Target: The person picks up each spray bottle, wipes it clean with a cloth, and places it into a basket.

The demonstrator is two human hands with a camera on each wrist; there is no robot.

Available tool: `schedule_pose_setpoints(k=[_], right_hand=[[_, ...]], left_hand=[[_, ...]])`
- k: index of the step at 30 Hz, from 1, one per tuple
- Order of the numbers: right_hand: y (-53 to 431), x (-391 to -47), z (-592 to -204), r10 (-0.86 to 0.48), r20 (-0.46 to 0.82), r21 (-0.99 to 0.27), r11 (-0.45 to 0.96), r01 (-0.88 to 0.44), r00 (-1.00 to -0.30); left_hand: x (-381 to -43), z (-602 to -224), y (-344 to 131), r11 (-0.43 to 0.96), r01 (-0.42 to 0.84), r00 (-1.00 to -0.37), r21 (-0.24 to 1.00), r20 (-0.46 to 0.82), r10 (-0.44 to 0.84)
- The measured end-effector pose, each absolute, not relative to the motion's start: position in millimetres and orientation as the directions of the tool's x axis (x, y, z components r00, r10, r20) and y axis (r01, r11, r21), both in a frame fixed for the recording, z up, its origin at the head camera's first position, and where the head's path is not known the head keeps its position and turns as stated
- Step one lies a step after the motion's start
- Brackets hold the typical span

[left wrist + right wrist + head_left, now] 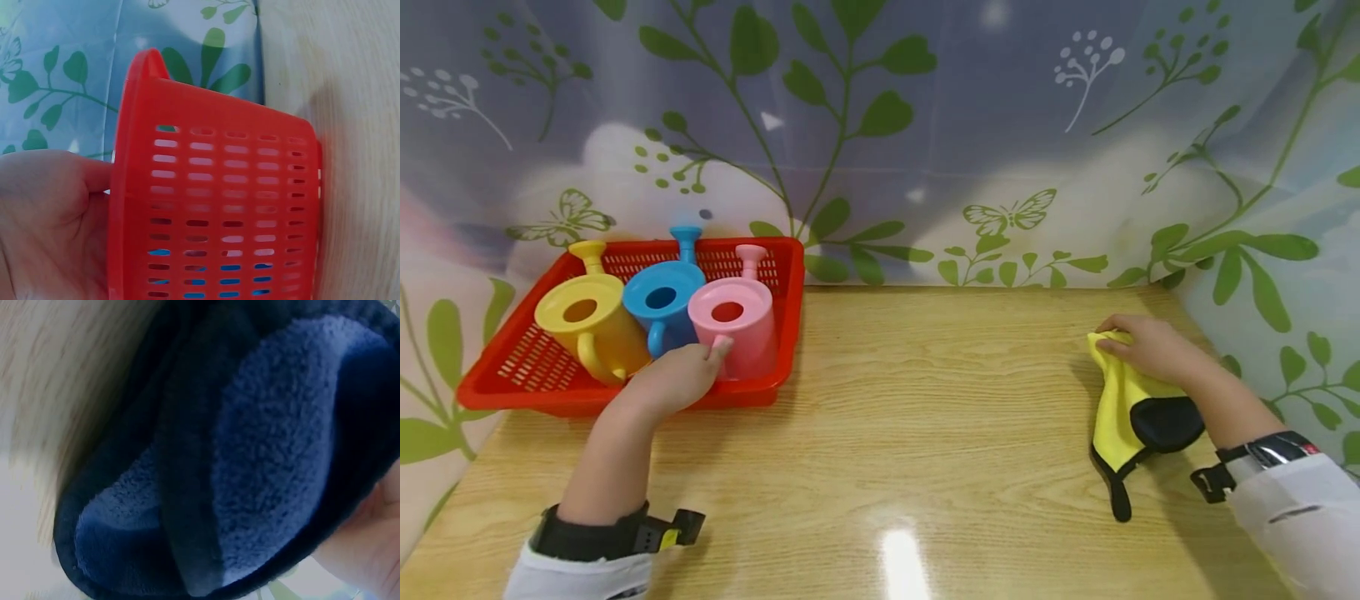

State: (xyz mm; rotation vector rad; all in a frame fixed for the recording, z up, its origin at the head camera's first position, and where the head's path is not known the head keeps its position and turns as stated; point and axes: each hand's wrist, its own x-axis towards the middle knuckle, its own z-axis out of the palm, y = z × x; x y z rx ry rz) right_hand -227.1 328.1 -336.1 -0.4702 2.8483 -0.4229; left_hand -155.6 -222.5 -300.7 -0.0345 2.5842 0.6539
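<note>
At the front of a red plastic basket (788, 333), my left hand (677, 382) pinches the handle of a pink watering can (756, 337). A blue watering can (679, 279) and a yellow watering can (613, 321) stand beside it in the basket, spouts toward the back. In the left wrist view the slotted basket wall (219, 103) hides the fingertips of that hand (47, 219). On the right, my right hand (1153, 346) grips a yellow cloth (1116, 417) with black edging, which hangs down in folds. The right wrist view shows the cloth's fuzzy blue-grey side (275, 437).
A wood-grain table (925, 400) stretches between the two hands. Behind it hangs a leaf-patterned curtain (887, 167), which continues along the right and left sides. The basket stands at the table's back left.
</note>
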Motion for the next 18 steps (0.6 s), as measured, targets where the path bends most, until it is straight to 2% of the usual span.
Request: schedule_pose_setpoints(k=[4,10,15,18], right_hand=[[328.4,-229.9,-340.7,-0.331,-0.169,-0.325,0.908,-0.265,-0.928],[330.4,-230.7,-345.3,-0.31,-0.177,-0.34,0.91,-0.238,-0.934],[326.5,-226.2,-343.8,-0.278,-0.199,-0.249,0.942,-0.226,-0.94],[323.4,-222.4,-338.5,-0.232,-0.234,-0.19,0.963,-0.189,-0.944]], left_hand=[[-154.4,-300.1,-220.6,0.913,-0.143,-0.905,0.381,-0.424,0.035],[-151.8,-293.9,-214.8,0.972,-0.093,-0.96,0.213,-0.277,-0.031],[-147.9,-287.6,-211.3,0.987,-0.124,-0.97,0.107,-0.222,-0.097],[-143.0,-281.8,-206.0,0.98,-0.179,-0.978,0.087,-0.122,-0.168]])
